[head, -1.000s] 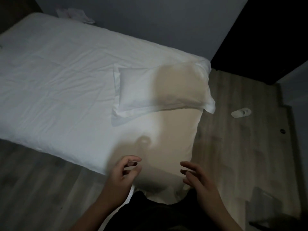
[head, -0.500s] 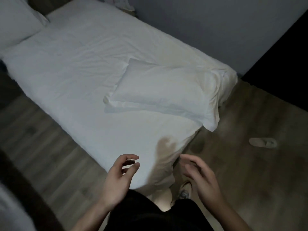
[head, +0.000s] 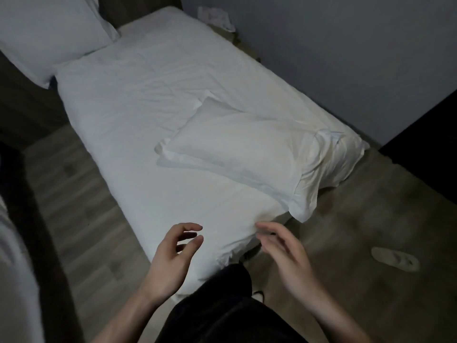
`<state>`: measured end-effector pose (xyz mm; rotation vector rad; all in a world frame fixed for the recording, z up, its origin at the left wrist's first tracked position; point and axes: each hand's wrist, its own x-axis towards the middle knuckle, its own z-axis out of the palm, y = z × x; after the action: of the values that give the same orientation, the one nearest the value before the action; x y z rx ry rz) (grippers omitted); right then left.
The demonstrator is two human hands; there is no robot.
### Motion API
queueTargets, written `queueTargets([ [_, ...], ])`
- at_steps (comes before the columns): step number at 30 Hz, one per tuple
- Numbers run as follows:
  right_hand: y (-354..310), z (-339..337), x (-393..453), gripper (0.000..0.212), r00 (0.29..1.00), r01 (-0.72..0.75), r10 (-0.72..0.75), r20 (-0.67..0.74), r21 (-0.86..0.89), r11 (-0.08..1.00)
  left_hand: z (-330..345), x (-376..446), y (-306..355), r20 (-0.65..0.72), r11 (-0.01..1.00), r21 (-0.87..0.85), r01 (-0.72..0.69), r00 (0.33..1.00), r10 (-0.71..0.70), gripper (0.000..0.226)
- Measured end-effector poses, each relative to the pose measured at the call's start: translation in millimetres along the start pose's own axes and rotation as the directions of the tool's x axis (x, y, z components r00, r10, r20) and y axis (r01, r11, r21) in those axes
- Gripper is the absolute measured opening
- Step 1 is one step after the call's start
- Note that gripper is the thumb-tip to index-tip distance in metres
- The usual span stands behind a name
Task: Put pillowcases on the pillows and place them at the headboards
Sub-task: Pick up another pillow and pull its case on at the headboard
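A single bed (head: 138,100) in a white, creased sheet filled most of the view, running from the top left down toward you, in a dim room. Wood-look floor (head: 81,219) lay along its left side and a darker stretch of floor on its right, with a plain grey wall (head: 346,45) behind it.

On the bed's near end lay a pillow (head: 242,154), already in a white pillowcase, lying flat and at an angle across the sheet. Its case had a flat flanged border; the right end was loose and wrinkled, and one corner hung past the bed's edge over the floor. A second cased pillow (head: 47,30) sat at the top left, at the far end of the bed, well apart from the first. No writing or labels could be read on either.

A crumpled white cloth (head: 217,17) lay near the wall at the bed's far corner. A pale slipper (head: 395,262) rested on the floor at the right.

Your left hand (head: 170,263) hovered over the bed's near corner, fingers loosely curled and holding nothing. Your right hand (head: 289,258) hovered just beside that corner, fingers relaxed and blurred, also empty. Neither hand touched the pillow.
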<state>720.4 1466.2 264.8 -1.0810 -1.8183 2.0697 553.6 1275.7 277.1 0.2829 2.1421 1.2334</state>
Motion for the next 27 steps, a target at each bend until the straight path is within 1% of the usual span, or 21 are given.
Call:
queueTargets([
  [2, -5, -14, 14, 0.027, 1.0, 0.008, -0.007, 0.027, -0.014, 1.0, 11, 11, 5, -0.038, 1.0, -0.015, 0.011, 0.999, -0.011, 0.014],
  [4, -11, -31, 31, 0.026, 1.0, 0.009, -0.008, 0.03, -0.034, 0.999, 25, 31, 13, -0.035, 1.0, -0.016, 0.023, 0.999, -0.024, 0.013],
  [9, -23, -83, 85, 0.023, 1.0, -0.012, 0.009, -0.02, -0.109, 0.994, 72, 108, 40, 0.043, 0.999, -0.03, 0.025, 0.999, -0.023, 0.012],
  [12, -38, -113, 116, 0.019, 0.997, -0.012, 0.005, -0.081, -0.086, 0.996, 103, 154, 64, 0.09, 0.998, -0.042, 0.037, 0.995, -0.033, 0.012],
  [14, -46, -133, 141, 0.038, 0.992, -0.014, 0.002, -0.13, -0.093, 0.996, 123, 181, 80, 0.122, 0.999, -0.038, 0.039, 0.992, -0.034, 0.011],
  [15, -45, -144, 153, 0.036, 0.99, -0.023, 0.009, -0.14, -0.097, 0.995, 130, 193, 85, 0.131, 0.998, -0.037, 0.041, 0.991, -0.036, 0.011],
  [16, -45, -153, 165, 0.024, 0.989, -0.035, 0.021, -0.149, -0.095, 0.995, 136, 202, 90, 0.133, 0.998, -0.04, 0.048, 0.99, -0.043, 0.01],
  [17, -48, -160, 176, 0.018, 0.987, -0.051, 0.032, -0.16, -0.112, 0.992, 140, 210, 95, 0.129, 0.997, -0.046, 0.057, 0.99, -0.05, 0.01],
  [18, -50, -167, 188, 0.022, 0.987, -0.057, 0.04, -0.154, -0.107, 0.993, 145, 217, 97, 0.117, 0.997, -0.05, 0.058, 0.992, -0.051, 0.01],
  [19, -52, -175, 200, 0.04, 0.987, -0.067, 0.049, -0.155, -0.113, 0.991, 150, 224, 100, 0.106, 0.997, -0.049, 0.061, 0.993, -0.056, 0.01],
  [20, -55, -182, 212, 0.052, 0.988, -0.078, 0.059, -0.145, -0.128, 0.989, 156, 232, 102, 0.098, 0.996, -0.049, 0.074, 0.993, -0.069, 0.01],
  [21, -58, -188, 223, 0.048, 0.992, -0.081, 0.065, -0.112, -0.138, 0.987, 161, 240, 102, 0.091, 0.994, -0.051, 0.095, 0.992, -0.09, 0.011],
  [22, -60, -195, 236, 0.031, 0.993, -0.092, 0.079, -0.085, -0.158, 0.983, 166, 248, 102, 0.082, 0.991, -0.056, 0.12, 0.99, -0.116, 0.011],
  [23, -61, -204, 249, 0.02, 0.994, -0.104, 0.099, -0.041, -0.17, 0.98, 171, 255, 100, 0.065, 0.987, -0.059, 0.148, 0.987, -0.144, 0.011],
  [27, -71, -229, 307, 0.025, 0.985, -0.118, 0.148, 0.093, -0.269, 0.956, 196, 276, 95, -0.05, 0.963, -0.108, 0.249, 0.966, -0.255, 0.009],
])
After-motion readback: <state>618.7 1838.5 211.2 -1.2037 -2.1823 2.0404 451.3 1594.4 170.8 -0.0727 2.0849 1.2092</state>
